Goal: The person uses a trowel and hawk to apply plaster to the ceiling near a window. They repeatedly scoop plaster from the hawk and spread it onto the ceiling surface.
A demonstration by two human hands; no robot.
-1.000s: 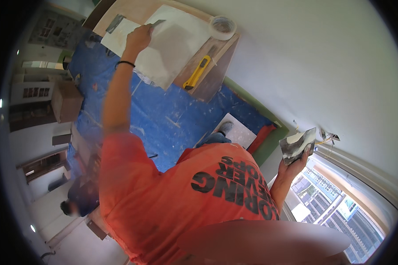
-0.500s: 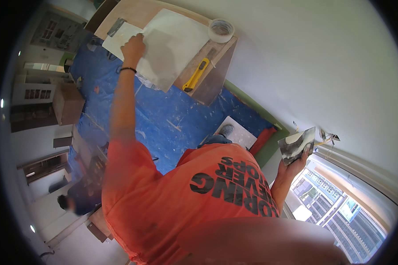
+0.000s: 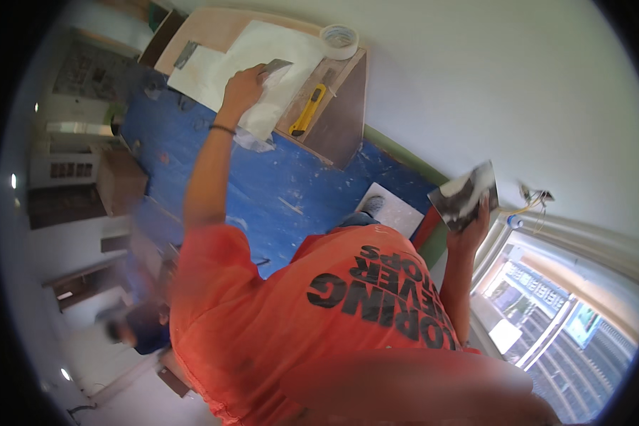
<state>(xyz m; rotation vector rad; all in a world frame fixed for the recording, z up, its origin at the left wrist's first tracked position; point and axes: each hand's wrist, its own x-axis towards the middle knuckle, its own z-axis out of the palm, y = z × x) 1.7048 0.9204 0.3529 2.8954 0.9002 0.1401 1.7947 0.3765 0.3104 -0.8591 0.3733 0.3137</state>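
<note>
My left hand (image 3: pixel 241 89) reaches out to a white sheet (image 3: pixel 284 42) lying on a wooden board (image 3: pixel 213 25). It grips a small metal filling blade (image 3: pixel 277 67) whose edge rests on the sheet. My right hand (image 3: pixel 474 228) is raised near the white wall and holds a square plate (image 3: pixel 465 195) smeared with grey and white filler. My orange shirt (image 3: pixel 319 312) fills the lower middle of the view.
A roll of tape (image 3: pixel 339 41) and a yellow utility knife (image 3: pixel 307 113) lie on the board. Blue sheeting (image 3: pixel 277 192) covers the floor, with a cardboard box (image 3: pixel 121 177) at left. Loose cables (image 3: pixel 532 195) hang from the wall above a window (image 3: pixel 547 312).
My left hand has slid to the right across the white sheet with the blade. The plate in my right hand has tipped so its smeared face shows.
</note>
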